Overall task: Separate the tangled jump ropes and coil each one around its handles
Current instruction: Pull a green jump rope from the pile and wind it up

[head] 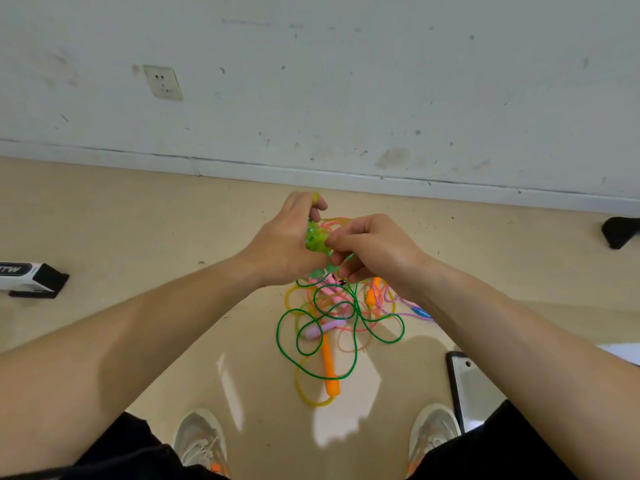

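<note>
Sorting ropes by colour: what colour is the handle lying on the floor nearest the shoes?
Orange; the handle shows best in the head view.

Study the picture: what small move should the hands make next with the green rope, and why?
Probably raise the green handles in the left hand slightly, the right hand pinching the green cord below them: its loops lie across the pink handle and orange handle on the floor.

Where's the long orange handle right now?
In the head view, the long orange handle lies on the floor at centre, just below the pink handle, crossed by the green rope.
</note>
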`<state>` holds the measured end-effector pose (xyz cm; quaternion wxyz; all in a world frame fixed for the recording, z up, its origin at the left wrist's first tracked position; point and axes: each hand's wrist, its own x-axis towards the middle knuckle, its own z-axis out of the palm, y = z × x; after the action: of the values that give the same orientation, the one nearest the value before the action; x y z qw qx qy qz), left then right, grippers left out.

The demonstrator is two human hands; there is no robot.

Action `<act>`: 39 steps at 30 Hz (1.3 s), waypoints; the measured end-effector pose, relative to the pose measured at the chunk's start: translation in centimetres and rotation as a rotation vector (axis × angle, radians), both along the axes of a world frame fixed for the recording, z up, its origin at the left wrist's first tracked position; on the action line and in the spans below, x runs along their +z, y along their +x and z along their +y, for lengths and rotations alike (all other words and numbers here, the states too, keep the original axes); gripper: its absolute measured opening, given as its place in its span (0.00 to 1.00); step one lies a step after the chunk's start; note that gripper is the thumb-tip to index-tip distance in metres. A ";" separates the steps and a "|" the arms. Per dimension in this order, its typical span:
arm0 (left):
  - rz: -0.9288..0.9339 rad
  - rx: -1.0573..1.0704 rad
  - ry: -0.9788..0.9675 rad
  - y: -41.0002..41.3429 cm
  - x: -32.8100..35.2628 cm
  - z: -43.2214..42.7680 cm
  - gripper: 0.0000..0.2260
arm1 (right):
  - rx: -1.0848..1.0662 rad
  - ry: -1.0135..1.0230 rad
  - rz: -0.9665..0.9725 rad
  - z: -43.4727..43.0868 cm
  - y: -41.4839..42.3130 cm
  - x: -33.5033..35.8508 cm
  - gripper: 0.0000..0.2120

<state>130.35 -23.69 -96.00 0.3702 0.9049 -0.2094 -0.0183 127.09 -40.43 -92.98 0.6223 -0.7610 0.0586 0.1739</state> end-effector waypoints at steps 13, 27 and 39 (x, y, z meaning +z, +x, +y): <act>0.371 0.072 -0.395 -0.9 0.5 -0.7 0.31 | 0.178 0.691 0.359 -2.3 0.9 0.3 0.21; 0.623 0.169 -0.624 -1.3 2.4 -0.5 0.09 | -0.059 -0.100 -0.297 -0.5 0.6 -1.2 0.14; 0.781 0.025 -0.735 -0.5 2.9 0.9 0.16 | -0.125 -0.336 -0.564 -0.4 0.7 -1.2 0.11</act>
<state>129.87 -22.76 -93.15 0.7130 0.6439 -0.0380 -0.2750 127.78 -40.83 -94.14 0.4893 -0.8660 -0.0413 -0.0943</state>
